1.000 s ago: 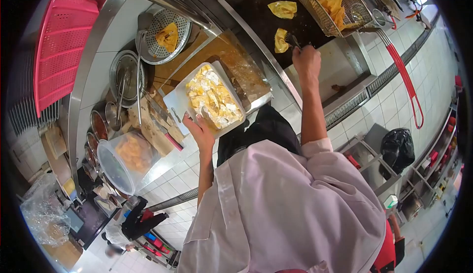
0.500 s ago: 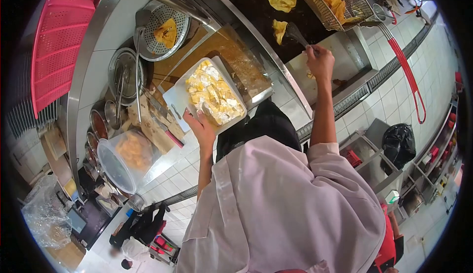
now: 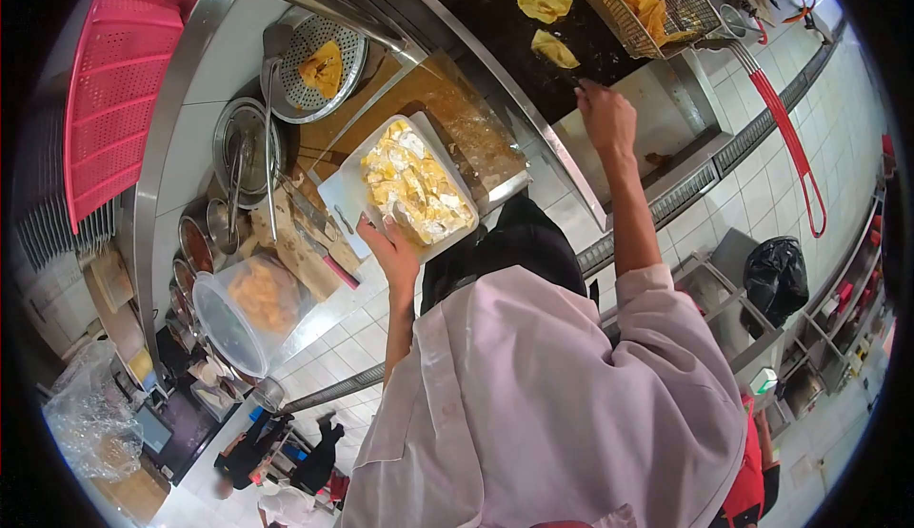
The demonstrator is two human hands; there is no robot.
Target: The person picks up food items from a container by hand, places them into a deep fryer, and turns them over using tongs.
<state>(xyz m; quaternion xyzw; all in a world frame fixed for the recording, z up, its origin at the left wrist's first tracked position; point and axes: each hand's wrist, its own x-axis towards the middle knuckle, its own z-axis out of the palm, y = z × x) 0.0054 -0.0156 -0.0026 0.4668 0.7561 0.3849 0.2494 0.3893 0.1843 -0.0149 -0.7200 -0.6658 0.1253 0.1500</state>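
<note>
My left hand (image 3: 388,242) is closed on the near rim of a white plastic tub (image 3: 352,168), which is full of yellow, flour-dusted pieces (image 3: 414,185). Over the edge of the dark frying oil (image 3: 495,28), my right hand (image 3: 607,119) has its fingers bent together. Whatever they hold is lost against the dark surface. Two yellow fried sheets (image 3: 544,4) float in the oil, one of them just beyond my right fingertips. A wire fry basket (image 3: 690,9) with fried golden sheets (image 3: 636,0) rests at the fryer's far side, its red handle (image 3: 781,114) sticking out.
Left of the tub are a perforated metal bowl (image 3: 347,52) with a fried piece, a metal ladle (image 3: 271,128), a knife with a red handle (image 3: 340,271), and a clear tub of orange pieces (image 3: 262,290). Pink crates (image 3: 124,90) stand farther left. Other people (image 3: 252,457) stand at lower left.
The grey fan-shaped tool seen in my right hand no longer shows. That hand has shifted slightly left, and the nearer fried sheet has turned and moved right. My left hand stays on the tub.
</note>
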